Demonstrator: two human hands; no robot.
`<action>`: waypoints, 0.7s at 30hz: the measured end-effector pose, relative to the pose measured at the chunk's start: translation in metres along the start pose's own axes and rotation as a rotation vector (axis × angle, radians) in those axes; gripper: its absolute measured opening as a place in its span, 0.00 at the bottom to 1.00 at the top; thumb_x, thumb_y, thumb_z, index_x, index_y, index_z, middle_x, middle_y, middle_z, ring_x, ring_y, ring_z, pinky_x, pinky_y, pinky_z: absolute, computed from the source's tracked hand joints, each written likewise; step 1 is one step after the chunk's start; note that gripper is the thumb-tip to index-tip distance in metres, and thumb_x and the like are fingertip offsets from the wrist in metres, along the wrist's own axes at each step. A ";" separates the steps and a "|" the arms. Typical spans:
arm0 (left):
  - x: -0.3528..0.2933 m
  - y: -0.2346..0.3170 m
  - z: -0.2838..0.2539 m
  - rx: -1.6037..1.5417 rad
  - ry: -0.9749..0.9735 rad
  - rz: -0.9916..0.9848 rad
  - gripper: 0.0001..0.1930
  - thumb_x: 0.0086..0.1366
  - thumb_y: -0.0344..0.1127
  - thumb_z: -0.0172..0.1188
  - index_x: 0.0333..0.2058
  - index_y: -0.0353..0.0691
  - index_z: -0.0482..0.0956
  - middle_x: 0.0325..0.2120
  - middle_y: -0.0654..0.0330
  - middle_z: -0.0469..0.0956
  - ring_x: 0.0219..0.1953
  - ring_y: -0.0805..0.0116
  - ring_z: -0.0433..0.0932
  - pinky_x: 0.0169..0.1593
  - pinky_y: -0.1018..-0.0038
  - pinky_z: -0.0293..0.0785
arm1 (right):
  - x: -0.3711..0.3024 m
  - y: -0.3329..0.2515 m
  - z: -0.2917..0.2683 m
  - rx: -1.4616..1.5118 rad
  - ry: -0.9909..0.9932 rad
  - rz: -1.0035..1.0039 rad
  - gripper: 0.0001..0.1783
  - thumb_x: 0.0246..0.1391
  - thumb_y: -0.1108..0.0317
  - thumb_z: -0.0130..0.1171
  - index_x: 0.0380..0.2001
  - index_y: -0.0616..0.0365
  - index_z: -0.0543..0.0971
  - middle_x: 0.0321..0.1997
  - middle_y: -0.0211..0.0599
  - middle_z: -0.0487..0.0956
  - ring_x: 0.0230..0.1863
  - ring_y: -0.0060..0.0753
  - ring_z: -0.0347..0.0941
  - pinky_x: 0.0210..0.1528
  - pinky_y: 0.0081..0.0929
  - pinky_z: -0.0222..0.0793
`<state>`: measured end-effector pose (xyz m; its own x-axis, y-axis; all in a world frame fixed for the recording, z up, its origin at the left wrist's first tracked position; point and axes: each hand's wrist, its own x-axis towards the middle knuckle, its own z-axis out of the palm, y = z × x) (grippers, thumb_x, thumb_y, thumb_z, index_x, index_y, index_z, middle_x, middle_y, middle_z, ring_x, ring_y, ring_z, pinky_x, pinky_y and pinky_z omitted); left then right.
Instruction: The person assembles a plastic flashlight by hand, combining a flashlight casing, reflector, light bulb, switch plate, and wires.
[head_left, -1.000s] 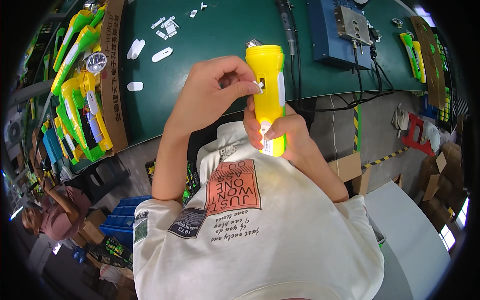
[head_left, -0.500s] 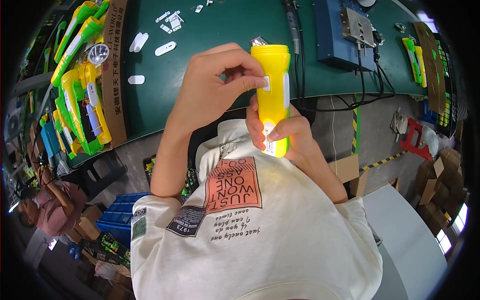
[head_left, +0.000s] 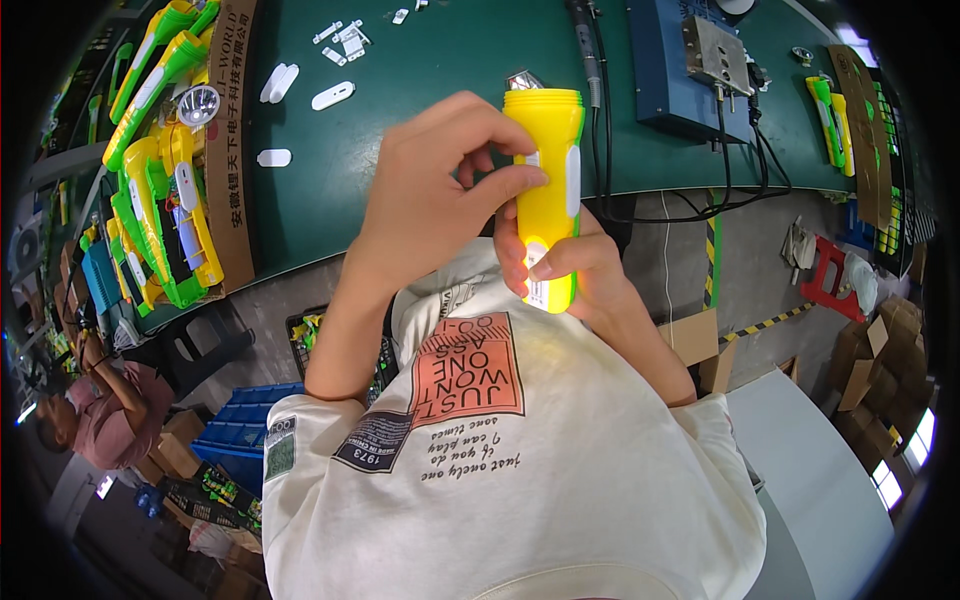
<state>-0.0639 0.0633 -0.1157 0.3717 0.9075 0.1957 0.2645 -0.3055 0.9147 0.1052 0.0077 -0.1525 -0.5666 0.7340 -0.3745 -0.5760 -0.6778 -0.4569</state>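
Note:
Upright above the table's near edge is a yellow flashlight body (head_left: 548, 205) with green sides and a threaded upper rim. My right hand (head_left: 585, 262) is wrapped around its lower part, the thumb across a pale label near the bottom. At the upper left of the body, my left hand (head_left: 440, 170) has its index finger and thumb pinched at a small white switch piece (head_left: 532, 158), partly covered by those fingers. A shiny reflector part (head_left: 521, 82) shows just behind the flashlight's rim.
On the green table (head_left: 430, 60) lie white oval covers (head_left: 333, 95) and small white parts (head_left: 352, 42). A carton (head_left: 232, 150) at left borders several flashlight bodies (head_left: 150, 190). A blue box (head_left: 660, 80) with cables stands at right. Another person (head_left: 120, 410) sits far left.
My left thumb has shifted slightly right and down along the flashlight, now covering more of the area below the white switch piece. The right hand keeps its hold.

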 end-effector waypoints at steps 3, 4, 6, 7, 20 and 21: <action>-0.002 -0.001 0.005 0.052 0.045 0.041 0.08 0.49 0.20 0.66 0.30 0.34 0.80 0.28 0.63 0.76 0.25 0.79 0.70 0.28 0.83 0.66 | 0.001 0.000 -0.002 -0.012 0.022 -0.023 0.28 0.23 0.77 0.55 0.39 0.61 0.69 0.24 0.39 0.72 0.19 0.34 0.70 0.21 0.28 0.65; -0.002 -0.001 0.005 0.049 0.058 0.052 0.08 0.49 0.20 0.66 0.29 0.34 0.80 0.27 0.63 0.76 0.25 0.79 0.70 0.28 0.83 0.67 | 0.001 0.000 -0.002 -0.016 0.023 -0.019 0.28 0.24 0.77 0.55 0.38 0.61 0.69 0.24 0.39 0.72 0.19 0.34 0.70 0.21 0.28 0.65; -0.001 -0.001 0.003 0.009 0.045 -0.002 0.08 0.48 0.20 0.66 0.29 0.34 0.80 0.27 0.63 0.76 0.25 0.79 0.71 0.29 0.82 0.67 | 0.000 0.000 -0.001 -0.020 0.025 -0.014 0.27 0.24 0.77 0.55 0.38 0.61 0.69 0.24 0.39 0.72 0.19 0.34 0.70 0.21 0.28 0.65; -0.001 -0.001 0.002 -0.031 0.033 -0.057 0.08 0.48 0.19 0.66 0.28 0.34 0.79 0.27 0.63 0.77 0.25 0.78 0.71 0.30 0.82 0.68 | 0.000 -0.001 0.001 -0.023 0.030 -0.009 0.27 0.24 0.77 0.55 0.38 0.61 0.69 0.24 0.39 0.73 0.19 0.34 0.70 0.21 0.28 0.65; -0.003 -0.004 0.002 -0.068 0.022 -0.070 0.07 0.49 0.18 0.65 0.28 0.32 0.79 0.28 0.61 0.78 0.28 0.76 0.74 0.33 0.81 0.70 | 0.001 -0.002 0.002 -0.037 0.047 -0.017 0.24 0.26 0.77 0.56 0.35 0.61 0.70 0.24 0.38 0.73 0.20 0.31 0.70 0.22 0.28 0.67; -0.003 -0.006 0.001 -0.059 0.021 -0.048 0.06 0.49 0.18 0.64 0.28 0.32 0.80 0.28 0.61 0.78 0.28 0.75 0.74 0.33 0.81 0.70 | 0.001 -0.002 0.001 -0.037 0.047 -0.016 0.24 0.26 0.77 0.56 0.35 0.61 0.70 0.24 0.38 0.73 0.20 0.31 0.70 0.22 0.28 0.67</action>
<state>-0.0657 0.0616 -0.1220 0.3409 0.9267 0.1583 0.2281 -0.2448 0.9424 0.1050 0.0098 -0.1510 -0.5288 0.7464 -0.4039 -0.5622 -0.6646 -0.4922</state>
